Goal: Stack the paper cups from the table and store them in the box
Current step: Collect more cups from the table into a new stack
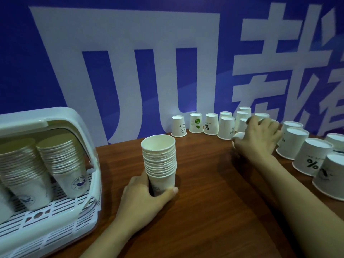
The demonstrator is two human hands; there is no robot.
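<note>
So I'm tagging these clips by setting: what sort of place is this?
Probably an event or exhibition booth, not a home. A blue banner with huge white characters backs the wooden table, dozens of printed paper cups sit upside down on it, and a white plastic box holds more stacks.

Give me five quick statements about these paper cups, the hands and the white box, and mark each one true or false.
1. The left hand grips an upright stack of nested white paper cups. True.
2. The loose white paper cups along the blue wall stand mouth up. False: mouth down.
3. The white plastic box holds no cups. False: it holds stacks.
4. The right hand reaches among the loose cups. True.
5. The box sits right of the held stack. False: left.
</note>
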